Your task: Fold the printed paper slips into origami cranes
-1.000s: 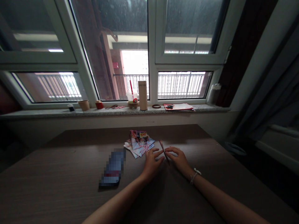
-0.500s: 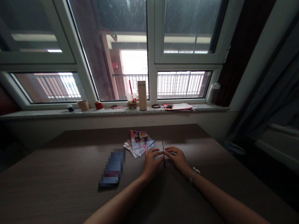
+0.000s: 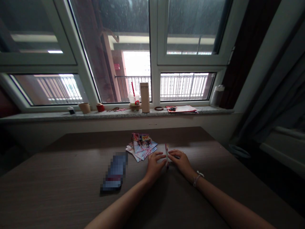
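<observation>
Between my hands a thin printed card packet (image 3: 167,148) stands upright on the table, seen nearly edge-on. My left hand (image 3: 154,167) pinches it from the left, thumb and fingertips at its side. From the right, the fingertips of my right hand (image 3: 183,163) press on the same packet; a light bracelet circles that wrist. Just beyond my left hand lies a fanned pile of colourful printed packets (image 3: 142,146). To the left of that hand rests a dark, phone-like object (image 3: 114,173), its surface blurred by pixels.
The brown table (image 3: 59,178) reaches to the wall below a stone windowsill (image 3: 114,115). On the sill stand a tan flask (image 3: 145,98), a cup with a red straw (image 3: 133,98), a paper cup (image 3: 84,108), a red spool (image 3: 100,107), scissors (image 3: 171,108) and a grey bottle (image 3: 217,96).
The packet has turned slightly between my fingers, so a little more of its printed face shows. Both hands stay in nearly the same place.
</observation>
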Demonstrator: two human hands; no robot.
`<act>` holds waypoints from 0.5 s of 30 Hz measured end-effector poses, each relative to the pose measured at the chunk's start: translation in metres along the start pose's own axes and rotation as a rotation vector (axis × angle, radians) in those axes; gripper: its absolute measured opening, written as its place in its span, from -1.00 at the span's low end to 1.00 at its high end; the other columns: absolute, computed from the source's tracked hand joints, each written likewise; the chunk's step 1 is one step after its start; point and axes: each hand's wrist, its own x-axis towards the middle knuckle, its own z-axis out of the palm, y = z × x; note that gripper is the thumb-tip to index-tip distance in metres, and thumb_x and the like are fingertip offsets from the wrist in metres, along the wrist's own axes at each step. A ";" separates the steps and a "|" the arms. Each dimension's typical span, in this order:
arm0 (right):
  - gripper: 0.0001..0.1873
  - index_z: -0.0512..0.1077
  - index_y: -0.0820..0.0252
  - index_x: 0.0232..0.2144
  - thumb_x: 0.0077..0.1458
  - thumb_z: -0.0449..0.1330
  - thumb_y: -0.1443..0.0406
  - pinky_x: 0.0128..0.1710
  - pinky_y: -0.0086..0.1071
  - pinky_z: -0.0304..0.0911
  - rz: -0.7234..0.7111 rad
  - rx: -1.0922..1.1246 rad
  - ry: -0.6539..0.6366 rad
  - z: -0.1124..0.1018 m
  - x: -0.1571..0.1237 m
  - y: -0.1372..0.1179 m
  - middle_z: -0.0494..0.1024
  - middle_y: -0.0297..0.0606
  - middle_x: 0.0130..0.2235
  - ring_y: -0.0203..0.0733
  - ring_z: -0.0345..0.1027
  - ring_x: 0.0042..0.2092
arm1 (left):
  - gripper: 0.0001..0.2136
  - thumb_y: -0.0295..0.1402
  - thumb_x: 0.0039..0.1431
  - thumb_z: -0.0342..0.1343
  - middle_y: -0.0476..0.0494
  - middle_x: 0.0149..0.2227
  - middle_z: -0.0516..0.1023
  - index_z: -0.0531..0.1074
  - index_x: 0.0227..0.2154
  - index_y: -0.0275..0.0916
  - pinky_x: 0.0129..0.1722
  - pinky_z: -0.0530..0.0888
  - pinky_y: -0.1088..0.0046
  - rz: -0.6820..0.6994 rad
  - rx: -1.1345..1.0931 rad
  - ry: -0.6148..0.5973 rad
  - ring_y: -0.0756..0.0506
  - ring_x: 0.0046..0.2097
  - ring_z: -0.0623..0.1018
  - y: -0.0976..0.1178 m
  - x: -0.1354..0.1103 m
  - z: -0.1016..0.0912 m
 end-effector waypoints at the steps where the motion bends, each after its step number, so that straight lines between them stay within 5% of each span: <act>1: -0.72 0.60 0.11 -0.50 -0.09 0.30 0.03 0.11 -0.08 0.13 0.000 0.000 -0.003 0.000 0.000 0.000 0.62 -0.13 -0.21 0.04 0.36 -0.01 | -0.82 -0.40 -0.03 0.27 -0.20 -0.05 0.57 0.65 -0.31 -0.14 0.16 0.26 0.12 0.000 -0.006 0.003 -0.25 0.06 0.46 -0.002 0.001 0.000; 15: -0.81 0.57 0.08 -0.48 -0.02 0.24 0.13 0.12 -0.09 0.09 -0.087 -0.067 -0.022 0.001 -0.002 -0.001 0.59 -0.18 -0.17 -0.01 0.30 0.01 | -0.85 -0.52 -0.10 0.22 -0.18 -0.04 0.57 0.60 -0.42 -0.19 0.19 0.25 0.11 -0.069 -0.065 0.018 -0.23 0.08 0.47 -0.009 0.009 0.002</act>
